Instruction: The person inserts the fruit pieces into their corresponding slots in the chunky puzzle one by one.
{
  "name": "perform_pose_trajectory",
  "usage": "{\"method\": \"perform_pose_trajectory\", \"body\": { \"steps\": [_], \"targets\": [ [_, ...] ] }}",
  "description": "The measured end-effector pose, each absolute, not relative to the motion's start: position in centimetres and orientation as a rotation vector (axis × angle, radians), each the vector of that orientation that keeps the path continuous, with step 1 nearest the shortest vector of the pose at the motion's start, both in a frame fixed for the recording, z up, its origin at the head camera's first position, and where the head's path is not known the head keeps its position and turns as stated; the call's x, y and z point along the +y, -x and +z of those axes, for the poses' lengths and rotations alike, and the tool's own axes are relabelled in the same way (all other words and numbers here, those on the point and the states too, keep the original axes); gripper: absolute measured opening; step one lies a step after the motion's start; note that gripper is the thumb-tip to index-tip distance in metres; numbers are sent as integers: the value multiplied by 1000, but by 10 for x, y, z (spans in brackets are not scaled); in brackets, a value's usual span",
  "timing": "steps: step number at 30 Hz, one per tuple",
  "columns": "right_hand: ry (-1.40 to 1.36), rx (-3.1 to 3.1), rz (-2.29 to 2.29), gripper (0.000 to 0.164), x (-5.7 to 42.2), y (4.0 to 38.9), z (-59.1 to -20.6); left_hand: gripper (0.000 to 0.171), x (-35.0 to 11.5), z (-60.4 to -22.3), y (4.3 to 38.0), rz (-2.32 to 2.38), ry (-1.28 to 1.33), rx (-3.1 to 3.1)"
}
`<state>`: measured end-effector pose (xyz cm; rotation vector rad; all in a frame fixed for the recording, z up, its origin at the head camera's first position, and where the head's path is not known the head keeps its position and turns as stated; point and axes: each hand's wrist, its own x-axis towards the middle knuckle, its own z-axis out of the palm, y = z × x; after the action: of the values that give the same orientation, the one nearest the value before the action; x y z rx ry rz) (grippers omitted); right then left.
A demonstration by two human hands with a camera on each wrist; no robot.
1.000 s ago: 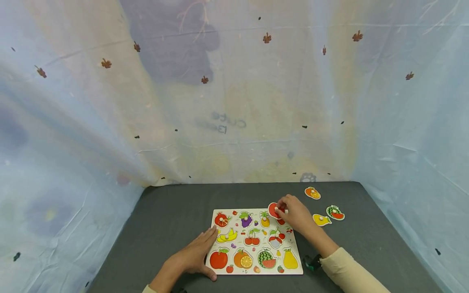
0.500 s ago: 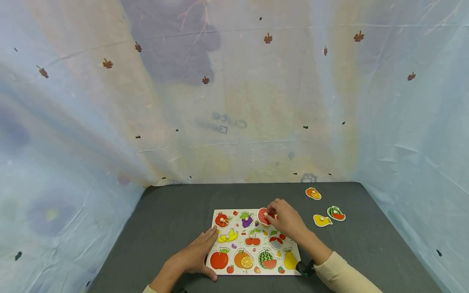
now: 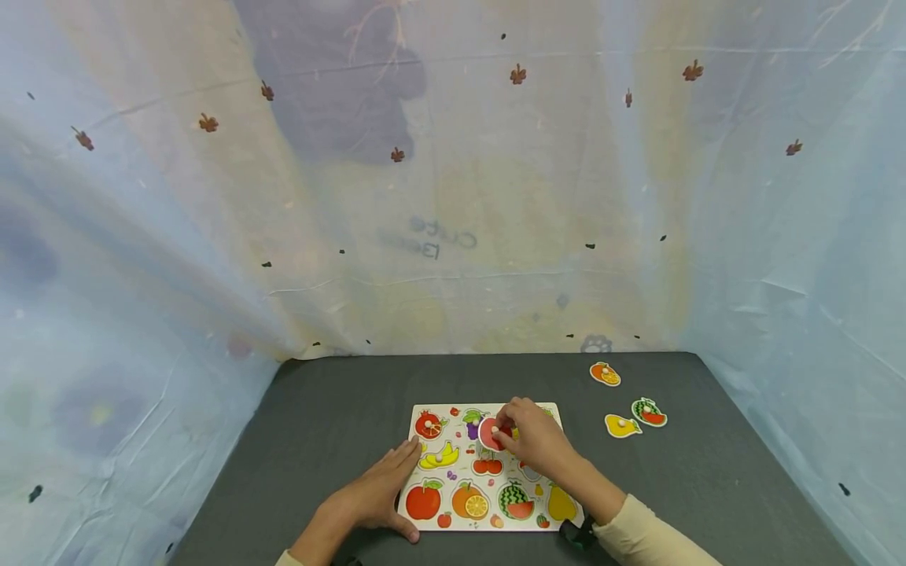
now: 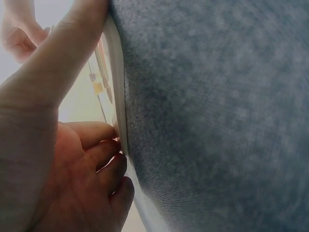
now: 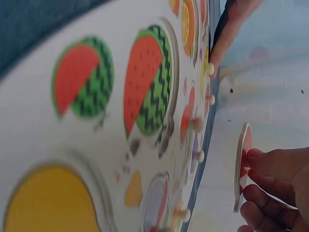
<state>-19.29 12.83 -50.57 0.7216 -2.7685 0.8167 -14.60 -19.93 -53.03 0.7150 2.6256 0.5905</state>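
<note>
My right hand [image 3: 534,440] pinches a round red puzzle piece [image 3: 487,434] by its knob, over the upper middle of the fruit puzzle board [image 3: 493,501]. Seen edge-on in the right wrist view, the piece [image 5: 239,169] stands tilted off the board, at the fingertips. Part of the grapes and the pineapple is hidden behind it and the hand. My left hand [image 3: 378,489] rests along the board's left side, fingers straight on the edge and thumb by the lower left corner. In the left wrist view its fingers [image 4: 104,162] touch the board's edge [image 4: 118,82].
Right of the board, loose pieces lie on the dark table [image 3: 340,424]: an orange [image 3: 605,373], a watermelon [image 3: 649,412] and a pear [image 3: 622,426]. Knobbed pieces such as bananas [image 3: 439,456] sit in the board. A printed curtain [image 3: 453,196] surrounds the table.
My right hand has carried the red piece leftward and slightly nearer, from the board's upper right to its upper middle. The left hand stays in place.
</note>
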Motion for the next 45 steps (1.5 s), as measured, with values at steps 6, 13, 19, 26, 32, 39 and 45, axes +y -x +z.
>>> {"method": "perform_pose_trajectory", "body": {
  "steps": [6,13,19,26,32,39,45],
  "targets": [
    [-788,-2748,778,17,118,191,-513,139,-198,-528,145,592,-731,2631],
    [-816,-2749,753,17,107,187,-514,139,-197,-527,144,600,-734,2634],
    [-859,-2751,717,17,98,184,-515,139,-198,-528,145,597,-737,2635],
    [-941,-2744,712,19,87,182,-515,139,-199,-529,145,590,-747,2638],
    [-1043,-2720,691,17,77,178,-516,138,-199,-529,145,578,-761,2647],
    [-1085,-2754,685,16,62,173,-521,138,-199,-527,143,584,-774,2649],
    [-1146,-2789,596,15,49,169,-524,138,-198,-527,142,574,-779,2650]
  ]
}}
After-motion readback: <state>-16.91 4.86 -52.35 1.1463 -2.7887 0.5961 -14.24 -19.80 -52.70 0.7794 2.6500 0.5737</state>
